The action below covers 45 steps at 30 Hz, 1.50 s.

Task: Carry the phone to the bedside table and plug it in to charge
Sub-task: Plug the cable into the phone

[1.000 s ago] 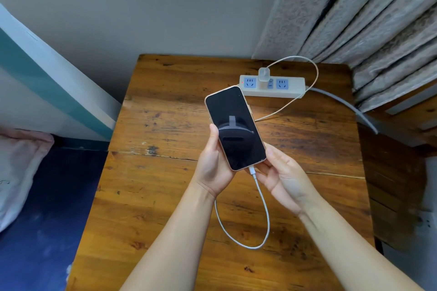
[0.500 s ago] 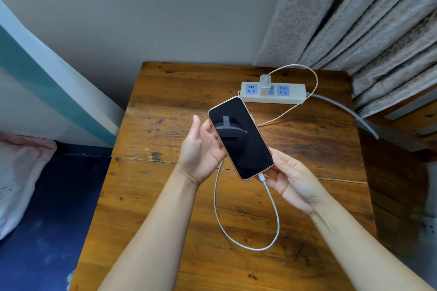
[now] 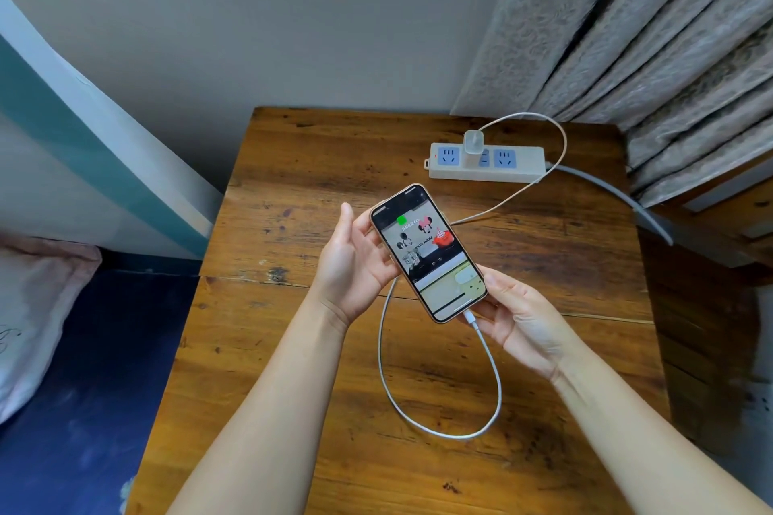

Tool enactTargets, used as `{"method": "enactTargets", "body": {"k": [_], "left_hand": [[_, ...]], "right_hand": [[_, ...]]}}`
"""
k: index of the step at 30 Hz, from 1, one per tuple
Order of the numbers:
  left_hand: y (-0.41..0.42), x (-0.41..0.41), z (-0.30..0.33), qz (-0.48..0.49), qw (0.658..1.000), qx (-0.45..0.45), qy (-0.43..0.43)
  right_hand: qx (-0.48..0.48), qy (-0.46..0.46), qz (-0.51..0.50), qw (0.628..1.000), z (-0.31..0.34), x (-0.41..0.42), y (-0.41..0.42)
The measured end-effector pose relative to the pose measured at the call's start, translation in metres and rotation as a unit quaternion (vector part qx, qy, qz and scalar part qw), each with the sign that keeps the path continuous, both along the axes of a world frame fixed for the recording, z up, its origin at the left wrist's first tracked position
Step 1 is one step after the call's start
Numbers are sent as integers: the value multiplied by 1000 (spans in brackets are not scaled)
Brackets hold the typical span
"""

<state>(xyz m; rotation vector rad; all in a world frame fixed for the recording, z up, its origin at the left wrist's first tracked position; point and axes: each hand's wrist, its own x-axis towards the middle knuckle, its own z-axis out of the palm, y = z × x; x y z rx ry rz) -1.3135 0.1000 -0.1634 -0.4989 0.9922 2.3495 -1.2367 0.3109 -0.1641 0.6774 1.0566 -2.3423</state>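
The phone [image 3: 428, 253] with a gold rim is held above the wooden bedside table [image 3: 293, 188], its screen lit with a cartoon wallpaper and a green mark near the top. My left hand [image 3: 355, 263] cups its left edge with fingers apart. My right hand [image 3: 516, 318] grips its lower right corner. A white charging cable [image 3: 495, 380] is plugged into the phone's bottom end, loops over the table and runs back to a white charger [image 3: 473, 142] seated in the white power strip [image 3: 487, 161].
A grey patterned curtain [image 3: 652, 33] hangs at the back right, over the strip's grey cord [image 3: 619, 197]. A bed with a blue sheet [image 3: 83, 389] and a pale pillow [image 3: 33, 314] lies to the left. The wall stands behind the table.
The phone's screen was dark and is now lit. My left hand has loosened from a grip to cupping the phone's side. The cable loop has widened on the table.
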Motion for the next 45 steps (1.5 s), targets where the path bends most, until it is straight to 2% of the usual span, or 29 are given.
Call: {"method": "enactTargets", "body": {"k": [2,5,11,20,27,31,36,45], "left_hand": [[-1,-2,-3,0,1000,-11,-4],[-2,-5,-10,-5,998,-63,-19],[0,-16,-35,-11,983,-149,-106],[6,-35,-49,-48,955,-260,-132],[10,-38,-56,-89,933,-338,-89],[16,-34,-53,-132,919,-365,-65],[38,-24,-53,-191,893,-408,-8],[54,-9,-57,-219,839,-494,56]], "right_hand": [[19,-7,-6,1000,-3,-2,0],[98,-42,-18,994,-10,-10,1],[228,-98,21,969,-34,-33,2],[368,-101,91,920,-55,-51,4],[453,-81,131,878,-53,-56,3],[460,-97,130,873,-52,-50,10],[470,-124,105,868,-52,-29,28],[546,-80,105,827,-55,-13,33]]}}
